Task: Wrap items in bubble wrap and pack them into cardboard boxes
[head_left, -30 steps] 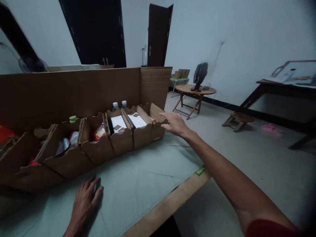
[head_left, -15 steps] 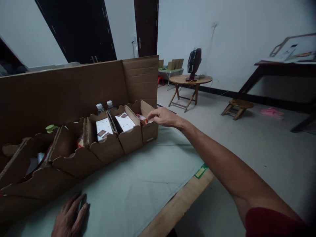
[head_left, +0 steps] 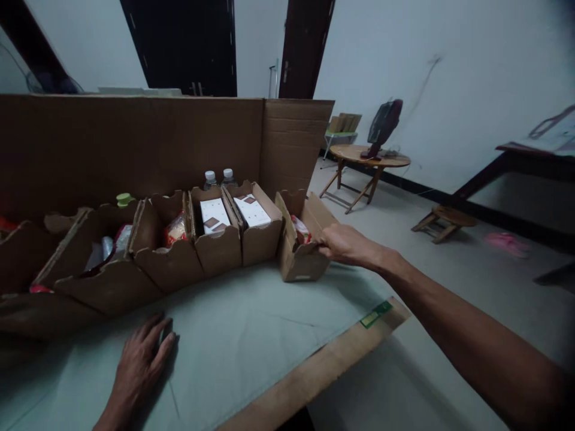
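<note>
Pulled clear of its row, end box hides right hand's fingertips.

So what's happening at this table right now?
A person's right hand grips the front corner of the end cardboard box, which stands apart from the row of boxes and turned at an angle to it, with a red packet inside. The left hand lies flat on the pale table cover. The other boxes hold white cartons and packets, with two bottles behind them.
</note>
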Action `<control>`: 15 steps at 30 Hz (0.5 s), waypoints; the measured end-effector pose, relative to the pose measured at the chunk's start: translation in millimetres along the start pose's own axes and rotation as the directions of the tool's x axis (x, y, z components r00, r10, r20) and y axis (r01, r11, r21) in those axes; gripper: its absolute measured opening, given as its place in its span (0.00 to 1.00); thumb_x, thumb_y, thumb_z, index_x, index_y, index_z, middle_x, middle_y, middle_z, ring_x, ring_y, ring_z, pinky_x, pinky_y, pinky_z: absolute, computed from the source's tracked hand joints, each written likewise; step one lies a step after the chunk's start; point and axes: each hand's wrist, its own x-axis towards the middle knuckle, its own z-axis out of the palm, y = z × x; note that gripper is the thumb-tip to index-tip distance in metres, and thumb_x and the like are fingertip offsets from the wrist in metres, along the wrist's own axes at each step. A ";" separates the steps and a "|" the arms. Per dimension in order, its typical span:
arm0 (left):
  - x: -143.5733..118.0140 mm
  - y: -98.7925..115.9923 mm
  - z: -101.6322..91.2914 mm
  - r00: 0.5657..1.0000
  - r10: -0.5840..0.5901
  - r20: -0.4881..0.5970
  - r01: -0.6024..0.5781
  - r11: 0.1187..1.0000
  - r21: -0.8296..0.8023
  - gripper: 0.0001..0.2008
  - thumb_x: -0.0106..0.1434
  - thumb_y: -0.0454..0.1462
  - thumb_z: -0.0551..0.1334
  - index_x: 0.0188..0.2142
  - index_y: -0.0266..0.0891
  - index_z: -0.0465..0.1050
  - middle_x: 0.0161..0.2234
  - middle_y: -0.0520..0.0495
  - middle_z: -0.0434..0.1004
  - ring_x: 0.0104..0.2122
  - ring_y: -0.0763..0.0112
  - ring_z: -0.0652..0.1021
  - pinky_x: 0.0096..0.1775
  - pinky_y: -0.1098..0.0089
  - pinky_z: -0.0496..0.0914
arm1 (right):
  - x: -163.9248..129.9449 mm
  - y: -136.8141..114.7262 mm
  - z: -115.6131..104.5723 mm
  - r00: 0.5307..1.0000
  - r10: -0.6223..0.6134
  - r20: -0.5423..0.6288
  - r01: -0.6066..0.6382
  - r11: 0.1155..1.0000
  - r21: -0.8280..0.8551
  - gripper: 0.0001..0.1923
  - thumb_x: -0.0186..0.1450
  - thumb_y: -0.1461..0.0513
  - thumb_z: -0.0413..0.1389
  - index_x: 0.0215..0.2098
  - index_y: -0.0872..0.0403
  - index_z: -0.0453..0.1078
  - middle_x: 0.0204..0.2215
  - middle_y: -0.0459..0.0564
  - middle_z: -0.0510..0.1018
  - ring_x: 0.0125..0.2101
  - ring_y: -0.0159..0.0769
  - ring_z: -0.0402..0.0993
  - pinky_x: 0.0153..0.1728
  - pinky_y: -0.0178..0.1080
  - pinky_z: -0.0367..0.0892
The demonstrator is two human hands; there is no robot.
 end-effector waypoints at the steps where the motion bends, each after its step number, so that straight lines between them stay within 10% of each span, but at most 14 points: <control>1: 0.7 1.2 -1.4 1.000 0.001 -0.021 -0.001 1.000 -0.005 0.25 0.65 0.53 0.55 0.47 0.41 0.81 0.53 0.37 0.78 0.53 0.46 0.77 0.53 0.46 0.72 | -6.9 -12.6 -3.6 0.999 -0.025 0.042 0.025 1.000 -0.006 0.10 0.60 0.68 0.57 0.33 0.52 0.81 0.27 0.52 0.82 0.28 0.37 0.74 0.25 0.36 0.55; 6: 2.4 20.5 -12.0 0.988 -0.026 -0.151 0.016 0.998 -0.065 0.23 0.64 0.53 0.55 0.41 0.39 0.81 0.50 0.34 0.78 0.54 0.44 0.75 0.55 0.43 0.70 | -10.3 -93.9 -16.4 0.979 -0.151 0.139 0.110 0.957 0.270 0.08 0.59 0.72 0.57 0.24 0.57 0.74 0.23 0.48 0.78 0.25 0.31 0.72 0.24 0.34 0.55; 9: -2.5 47.3 -23.3 0.987 -0.037 -0.155 0.006 0.980 -0.199 0.21 0.64 0.53 0.57 0.43 0.41 0.79 0.53 0.36 0.77 0.56 0.46 0.74 0.56 0.44 0.70 | -16.8 -128.0 -25.6 0.980 -0.200 0.004 0.148 0.740 0.656 0.11 0.66 0.70 0.51 0.38 0.59 0.76 0.31 0.50 0.82 0.29 0.30 0.77 0.28 0.31 0.65; 12: -12.7 78.2 -34.1 0.994 -0.076 -0.084 0.042 0.936 -0.348 0.22 0.64 0.53 0.59 0.49 0.42 0.77 0.58 0.38 0.74 0.58 0.49 0.73 0.57 0.46 0.70 | -45.6 -129.3 -32.9 0.971 -0.163 -0.173 0.233 0.517 0.824 0.14 0.72 0.62 0.48 0.50 0.57 0.73 0.40 0.53 0.84 0.36 0.32 0.81 0.36 0.35 0.74; 15: -21.6 105.0 -36.1 0.998 -0.056 0.014 0.056 0.897 -0.439 0.29 0.63 0.53 0.62 0.59 0.42 0.70 0.62 0.37 0.69 0.61 0.49 0.71 0.60 0.46 0.67 | -79.8 -104.7 -26.3 0.967 -0.109 -0.232 0.249 0.604 0.757 0.12 0.69 0.57 0.57 0.46 0.53 0.77 0.41 0.52 0.84 0.41 0.39 0.81 0.41 0.39 0.75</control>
